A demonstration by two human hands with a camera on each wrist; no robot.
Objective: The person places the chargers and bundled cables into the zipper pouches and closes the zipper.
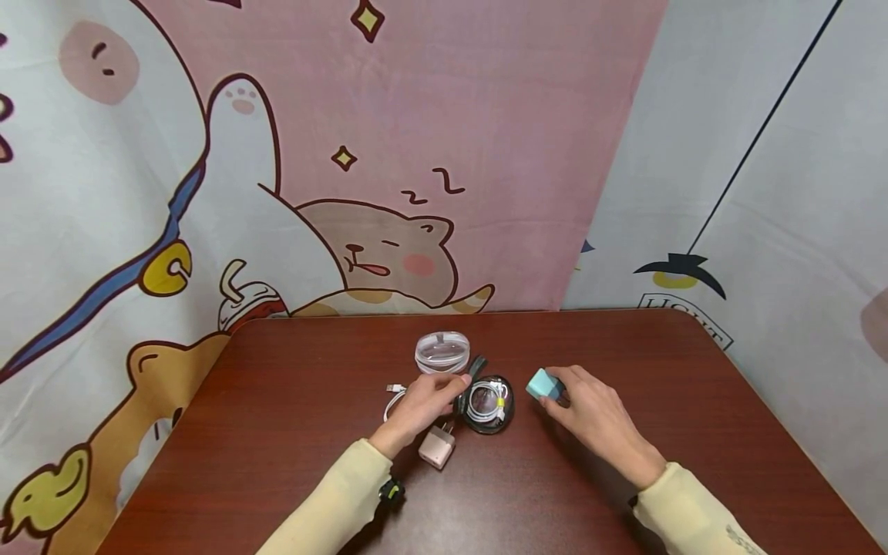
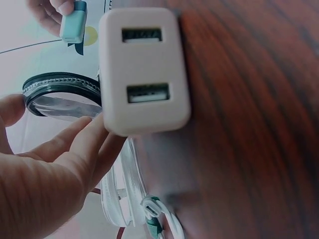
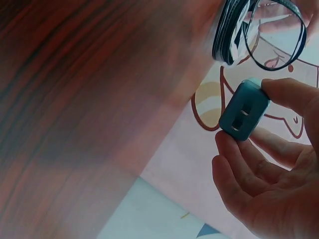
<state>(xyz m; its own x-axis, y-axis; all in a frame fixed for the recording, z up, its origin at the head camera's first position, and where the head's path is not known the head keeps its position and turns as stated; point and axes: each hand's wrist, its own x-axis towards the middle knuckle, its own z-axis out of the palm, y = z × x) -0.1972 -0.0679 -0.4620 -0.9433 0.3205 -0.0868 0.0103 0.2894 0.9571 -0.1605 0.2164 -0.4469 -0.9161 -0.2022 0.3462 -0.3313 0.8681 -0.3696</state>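
My left hand pinches the raised lid of a small round black zip case. The case lies opened on the table with a coiled white cable in it, tied with a yellow strap. In the left wrist view, the lid's zipped rim shows between thumb and fingers. To the right, my right hand holds a teal USB charger above the table. The right wrist view shows the charger's two-port face, pinched between thumb and fingertips.
A pinkish two-port charger with its prongs out lies just below the left hand. Behind that hand stands a clear round case. A white USB cable lies left of it, partly hidden. A patterned cloth hangs behind the brown table.
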